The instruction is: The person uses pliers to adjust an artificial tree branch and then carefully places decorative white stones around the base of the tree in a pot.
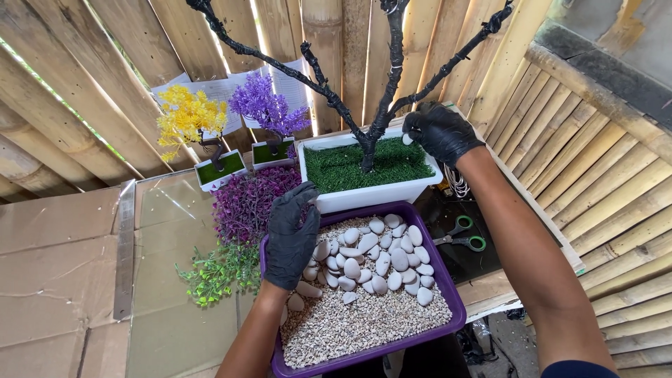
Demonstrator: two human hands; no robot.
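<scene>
Nearest lies a shallow purple plastic tray (456, 294) filled with fine pale gravel, with a heap of smooth white oval pebbles (381, 262) piled in its far half. The left hand (290, 234), in a black glove, hangs over the tray's far left corner with fingers loosely curled downward, fingertips just above the pebbles; whether it grips one cannot be told. Left of the tray, on a glass-topped table (168, 322), lie a sprig of green artificial leaves (217, 273) and, just beyond it, a bunch of dark purple artificial foliage (248, 203). Right of the tray sits a pair of green-handled scissors (462, 236) on a dark surface.

Beyond the tray stands a white rectangular planter (371, 194) carpeted with green artificial grass, from which rises a bare black wrapped-wire tree trunk (374, 126) with spreading branches. The right hand (441, 129), also black-gloved, is at the planter's far right corner, fingertips pinching a small white pebble (407, 138).

Farther left stand two small potted artificial trees, one yellow (187, 119), one purple (264, 105), before a bamboo wall (105, 63).
</scene>
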